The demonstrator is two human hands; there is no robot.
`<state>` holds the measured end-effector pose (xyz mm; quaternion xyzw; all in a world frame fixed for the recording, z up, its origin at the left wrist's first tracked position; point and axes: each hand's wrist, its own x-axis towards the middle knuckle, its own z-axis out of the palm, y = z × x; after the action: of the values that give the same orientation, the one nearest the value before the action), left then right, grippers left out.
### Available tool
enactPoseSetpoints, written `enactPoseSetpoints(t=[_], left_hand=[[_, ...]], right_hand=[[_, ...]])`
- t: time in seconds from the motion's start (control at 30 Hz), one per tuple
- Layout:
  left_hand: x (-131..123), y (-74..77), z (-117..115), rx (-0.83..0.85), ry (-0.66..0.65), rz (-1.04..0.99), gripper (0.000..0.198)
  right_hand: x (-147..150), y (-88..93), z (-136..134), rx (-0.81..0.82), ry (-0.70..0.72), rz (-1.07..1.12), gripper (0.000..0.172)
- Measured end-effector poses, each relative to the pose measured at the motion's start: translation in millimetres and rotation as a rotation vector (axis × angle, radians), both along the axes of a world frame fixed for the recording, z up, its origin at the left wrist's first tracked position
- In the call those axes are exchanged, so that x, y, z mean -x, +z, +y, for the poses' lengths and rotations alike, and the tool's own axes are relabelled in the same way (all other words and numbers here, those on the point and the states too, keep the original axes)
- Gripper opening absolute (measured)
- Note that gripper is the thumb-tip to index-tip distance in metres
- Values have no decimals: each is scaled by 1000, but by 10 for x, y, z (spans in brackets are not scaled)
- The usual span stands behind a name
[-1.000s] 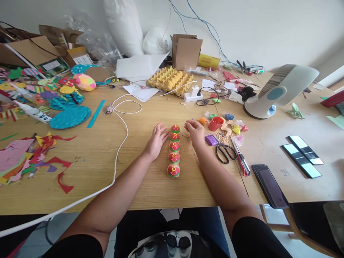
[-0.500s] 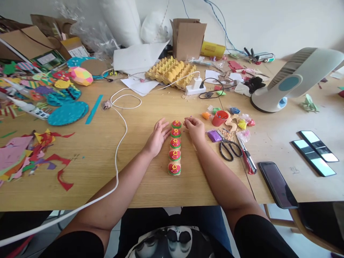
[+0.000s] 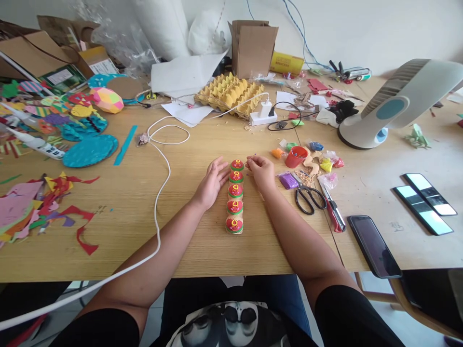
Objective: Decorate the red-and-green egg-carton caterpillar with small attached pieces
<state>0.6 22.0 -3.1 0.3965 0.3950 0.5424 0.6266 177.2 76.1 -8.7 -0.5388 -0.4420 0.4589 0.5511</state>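
A row of several red domes with green rims and yellow loops on top, a craft strip (image 3: 235,191), stands lengthwise on the table between my hands. My left hand (image 3: 212,184) rests on its left side with fingers apart, the fingertips beside the upper domes. On the right of the strip's far end, my right hand (image 3: 261,172) has its thumb and fingertips pressed together; whatever they pinch is too small to make out.
Right of my hands are a red cup (image 3: 295,157), a purple clay packet (image 3: 288,180), black scissors (image 3: 309,198), a cutter (image 3: 333,208) and a phone (image 3: 374,246). A white cable (image 3: 157,212) crosses my left forearm. Egg trays (image 3: 231,95) and a fan (image 3: 390,106) stand behind.
The whole view has shifted very slightly. Both hands and the strip stay in nearly the same places.
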Motion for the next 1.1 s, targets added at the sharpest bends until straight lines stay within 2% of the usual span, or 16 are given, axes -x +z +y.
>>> enactPoseSetpoints(t=[0.6, 1.1], left_hand=[[-6, 13, -7, -2, -5, 13, 68], [-15, 12, -20, -11, -18, 16, 67]], right_hand=[[11, -8, 4, -1, 1, 2, 18], [43, 10, -27, -36, 19, -8, 10]])
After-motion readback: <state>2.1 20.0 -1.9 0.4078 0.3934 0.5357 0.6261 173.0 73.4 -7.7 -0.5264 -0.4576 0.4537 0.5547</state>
